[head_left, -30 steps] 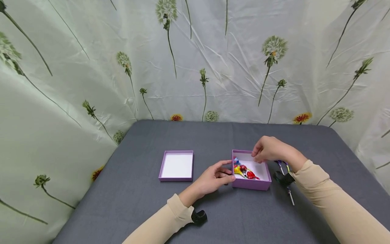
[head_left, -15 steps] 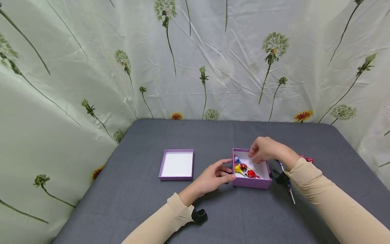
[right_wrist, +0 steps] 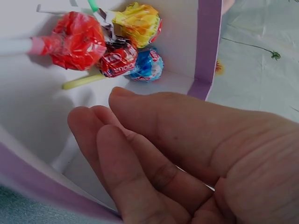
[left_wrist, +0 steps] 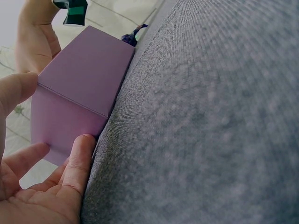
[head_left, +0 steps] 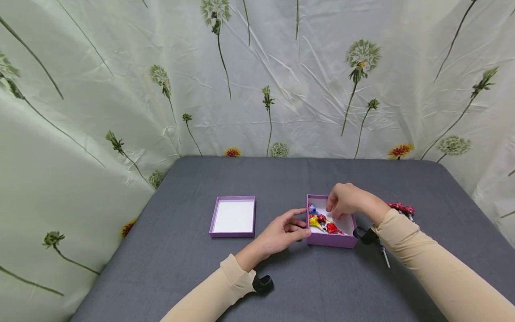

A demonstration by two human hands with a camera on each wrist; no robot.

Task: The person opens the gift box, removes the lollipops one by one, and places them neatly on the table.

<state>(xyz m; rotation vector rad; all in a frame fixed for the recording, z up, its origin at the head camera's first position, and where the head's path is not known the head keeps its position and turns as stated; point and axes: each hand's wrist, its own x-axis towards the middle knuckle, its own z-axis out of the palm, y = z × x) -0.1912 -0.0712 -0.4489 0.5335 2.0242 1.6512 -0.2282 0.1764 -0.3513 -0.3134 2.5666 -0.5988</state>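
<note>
Left hand (head_left: 281, 231): against the left side of the purple box (head_left: 331, 241), moderately spread. My thumb (left_wrist: 21, 86) touches the near left corner at the rim; the fingers lie along the left wall, one low down by the cloth. A touch on the outside, no wrap-around grip.

Right hand (head_left: 352, 200): over the box's right half, fingers dipped inside and loosely bent. Narrow gap between thumb and fingertips, nothing seen in it. Cannot tell whether the fingertips meet the white floor.

Box sits upright on the grey cloth (head_left: 181, 277), right of centre. Lollipops inside, gathered to the left and near side: blue one (right_wrist: 148, 65) in the far left corner, yellow one (right_wrist: 137, 23) by the left wall, dark red one (right_wrist: 119, 60) beside it, bright red one (right_wrist: 79, 41) towards the near wall. My right hand is just beside them, apart.

Outside, beyond my right cuff, red-wrapped lollipops (head_left: 402, 208); a white stick (head_left: 385, 258) shows below the wrist mount (head_left: 367, 235). Shallow purple lid (head_left: 233, 216) lies well left, white inside upward.
</note>
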